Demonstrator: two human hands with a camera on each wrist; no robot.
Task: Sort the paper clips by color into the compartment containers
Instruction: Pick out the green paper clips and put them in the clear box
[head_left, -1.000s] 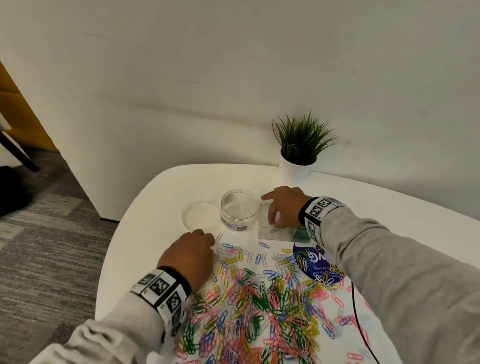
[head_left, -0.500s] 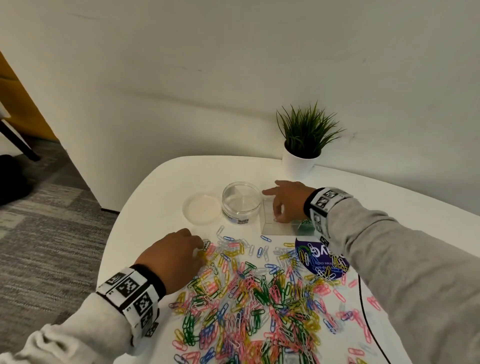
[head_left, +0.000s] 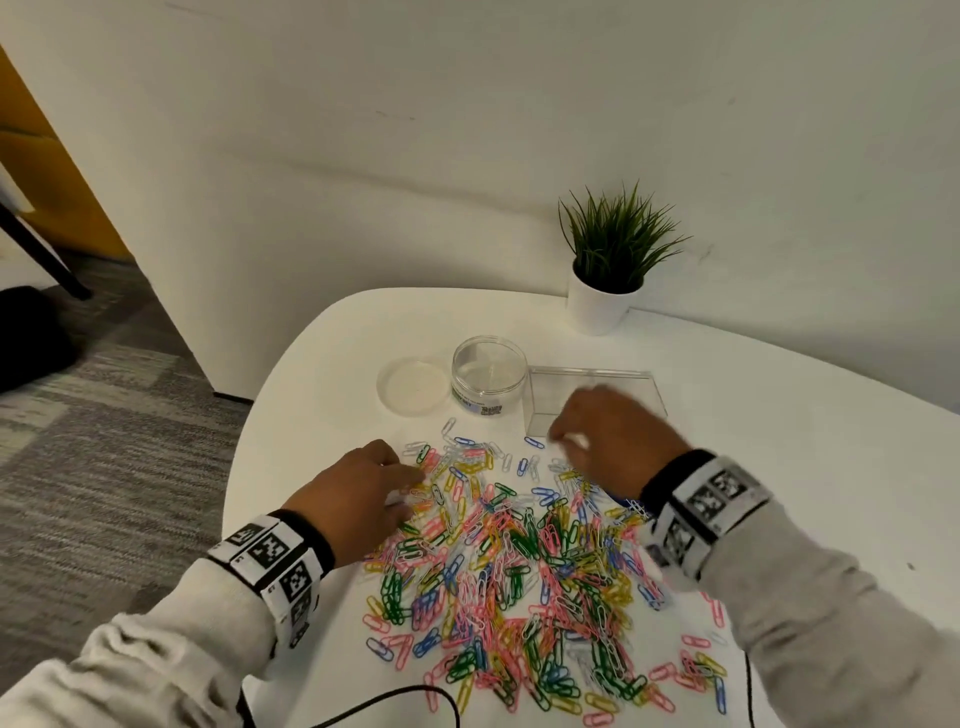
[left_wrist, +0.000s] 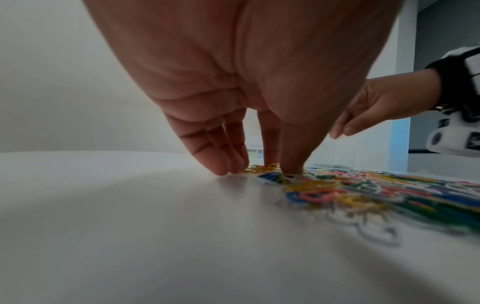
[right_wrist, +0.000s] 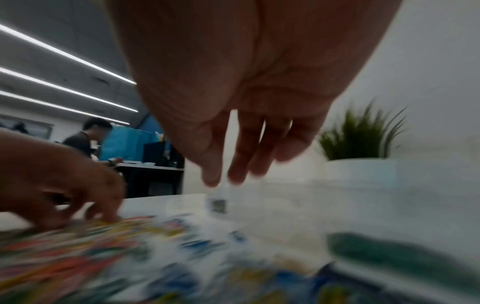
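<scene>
A wide heap of mixed-colour paper clips (head_left: 519, 561) covers the near part of the white table (head_left: 332, 374). My left hand (head_left: 415, 478) is at the heap's far left edge. In the left wrist view its fingertips (left_wrist: 223, 168) point straight down and touch the table and clips, and I see no clip gripped. My right hand (head_left: 566, 441) hovers over the heap's far right edge, just in front of a clear rectangular box (head_left: 592, 384). Its fingers (right_wrist: 236, 176) hang loosely and hold nothing visible. A clear round container (head_left: 488, 374) stands left of the box.
The round container's lid (head_left: 413, 387) lies flat to its left. A potted plant (head_left: 608, 270) stands at the back by the wall. A black cable (head_left: 389, 696) runs along the near edge. The table's left edge drops to grey carpet (head_left: 104, 467).
My right hand has pulled back from the clear box to the heap's far right edge. My left hand has stayed at the heap's far left edge, fingers now down on the clips.
</scene>
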